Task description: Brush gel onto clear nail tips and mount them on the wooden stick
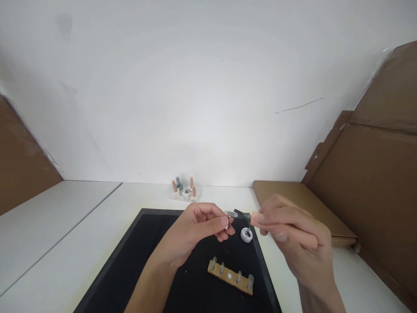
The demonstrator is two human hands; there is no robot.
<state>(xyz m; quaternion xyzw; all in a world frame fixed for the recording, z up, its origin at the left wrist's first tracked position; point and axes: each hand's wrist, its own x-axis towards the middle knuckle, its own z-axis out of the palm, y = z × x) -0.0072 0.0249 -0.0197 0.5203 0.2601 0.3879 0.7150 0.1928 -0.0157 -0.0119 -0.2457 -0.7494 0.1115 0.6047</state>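
Observation:
My left hand [208,221] pinches a small shiny metal piece [227,222] between thumb and fingertips, above the black mat. A clear, nail-shaped piece [231,214] shows just beyond those fingertips. To the right, my right hand [286,221] is closed round a peach-coloured handle [302,236]; a dark, thin tip [243,214] points from it toward my left hand. Below and between the hands sits a small round white container [246,235]. Nearer to me lies a tan strip [230,277] with several clear, nail-shaped pieces standing on it.
Several small bottles with peach and grey caps stand in a clear holder [187,194] at the back of the white table [97,208]. The black mat [146,252] lies in front. A flat cardboard box [302,204] rests at the right, by cardboard walls.

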